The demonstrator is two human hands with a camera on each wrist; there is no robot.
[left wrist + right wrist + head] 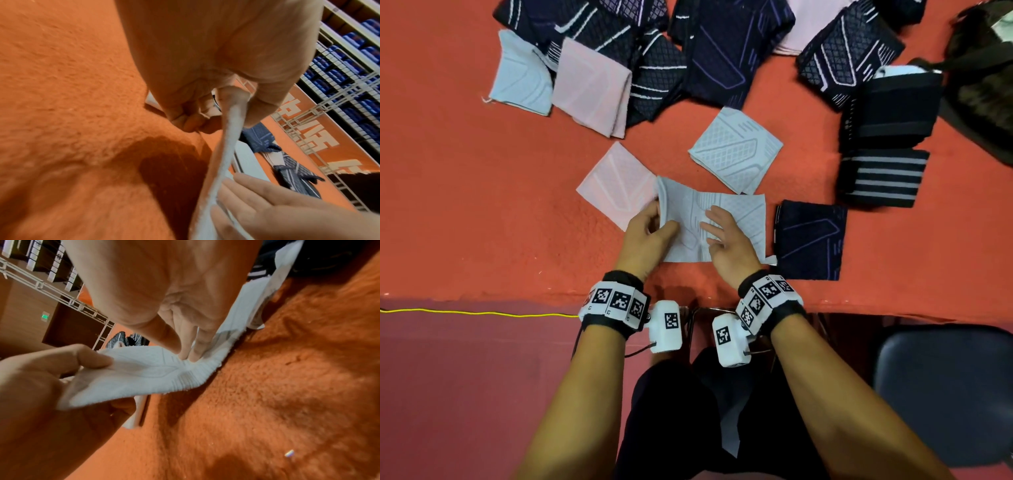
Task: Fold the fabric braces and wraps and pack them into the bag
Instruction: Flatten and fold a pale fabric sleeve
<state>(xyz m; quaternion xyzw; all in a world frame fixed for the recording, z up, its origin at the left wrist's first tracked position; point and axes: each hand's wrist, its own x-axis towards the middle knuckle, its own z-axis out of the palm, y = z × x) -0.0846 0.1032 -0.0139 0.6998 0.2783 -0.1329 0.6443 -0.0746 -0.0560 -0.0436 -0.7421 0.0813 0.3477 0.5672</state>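
Brace: light grey brace (726, 222) lies on the orange cloth (482, 205) just in front of the person, between a pink folded piece (616, 185) and a dark folded piece (810, 240).
Long axis: it runs left to right across the body; the right part is flat, the left end is raised.
Left hand: left hand (645, 236) pinches the left end between thumb and curled fingers, and holds this end up from the cloth.
Right hand: right hand (726, 240) has straight, spread fingers (197, 344) which press near the middle of the brace and hold nothing.
Key relation: the pressed line is to the right of the pinch, so I judge the raised end must travel rightward over these fingers to make the fold.
Nearer hand: the left one has the free end; the right one only anchors.
Bag: dark bag (983, 78) is far right, well apart from the brace.
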